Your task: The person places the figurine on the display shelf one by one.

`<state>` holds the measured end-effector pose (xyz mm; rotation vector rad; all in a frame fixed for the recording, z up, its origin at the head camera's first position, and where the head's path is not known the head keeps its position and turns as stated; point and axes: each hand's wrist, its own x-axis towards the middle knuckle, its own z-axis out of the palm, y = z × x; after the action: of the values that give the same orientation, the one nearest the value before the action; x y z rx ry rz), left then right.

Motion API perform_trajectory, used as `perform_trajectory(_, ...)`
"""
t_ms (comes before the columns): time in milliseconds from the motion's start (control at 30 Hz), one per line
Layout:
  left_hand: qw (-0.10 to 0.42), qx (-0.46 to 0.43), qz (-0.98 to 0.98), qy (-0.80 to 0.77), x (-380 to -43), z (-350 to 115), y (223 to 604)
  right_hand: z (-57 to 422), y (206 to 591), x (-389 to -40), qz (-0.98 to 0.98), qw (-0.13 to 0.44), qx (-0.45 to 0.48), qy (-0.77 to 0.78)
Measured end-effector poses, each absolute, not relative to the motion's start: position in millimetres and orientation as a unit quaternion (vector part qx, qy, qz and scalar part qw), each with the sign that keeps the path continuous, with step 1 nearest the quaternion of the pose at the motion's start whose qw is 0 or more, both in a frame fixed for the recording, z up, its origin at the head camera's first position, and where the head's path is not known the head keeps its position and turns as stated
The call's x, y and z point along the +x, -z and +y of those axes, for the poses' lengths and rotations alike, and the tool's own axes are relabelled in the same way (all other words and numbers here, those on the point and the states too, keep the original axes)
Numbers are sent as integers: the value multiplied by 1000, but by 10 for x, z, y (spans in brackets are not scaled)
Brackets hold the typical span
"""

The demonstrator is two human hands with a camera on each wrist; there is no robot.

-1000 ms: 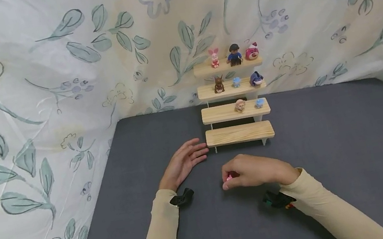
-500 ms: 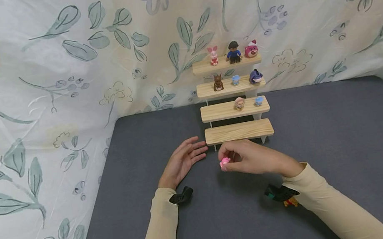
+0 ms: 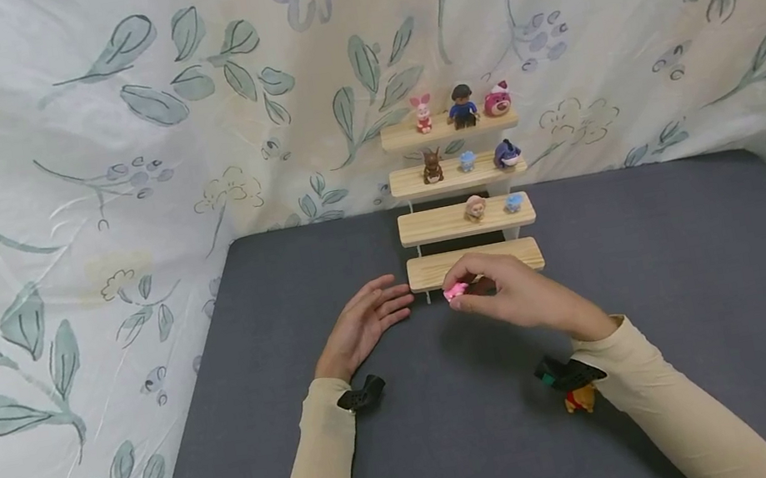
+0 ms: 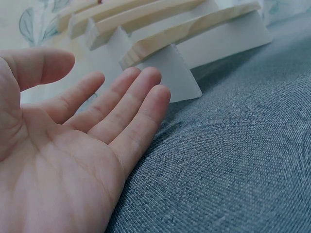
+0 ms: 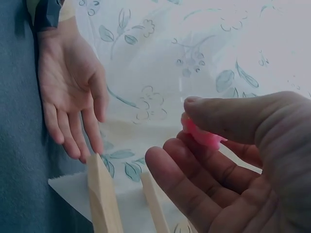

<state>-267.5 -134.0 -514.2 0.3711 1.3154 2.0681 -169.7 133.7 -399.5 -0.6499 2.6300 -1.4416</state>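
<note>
Between thumb and fingers, my right hand (image 3: 514,293) pinches a small pink figurine (image 3: 456,291), just in front of the lowest step of a wooden tiered display shelf (image 3: 427,272). The right wrist view shows the pink figurine (image 5: 206,137) partly covered by the thumb. My left hand (image 3: 363,327) lies with fingers extended beside the shelf's lower left corner and holds nothing. In the left wrist view the left hand's palm (image 4: 63,165) is bare, its fingertips close to the shelf's white side support (image 4: 177,77).
Several figurines stand on the upper steps, among them a dark-haired doll (image 3: 462,107), a brown figurine (image 3: 432,166) and a monkey-like figurine (image 3: 475,208). A yellow and red bear figurine (image 3: 581,399) lies under my right wrist. Floral cloth (image 3: 107,133) hangs behind the grey table (image 3: 662,268).
My right hand has lifted the pink figurine and carried it forward from the table to the lowest step. The left hand stays in place. More of the yellow and red bear shows.
</note>
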Motion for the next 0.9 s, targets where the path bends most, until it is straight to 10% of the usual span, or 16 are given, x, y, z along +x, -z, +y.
perform_trajectory(900, 331, 148, 493, -790, -2677, -1360, 5136, 1559, 3520, -2245, 930, -11, -223, 292)
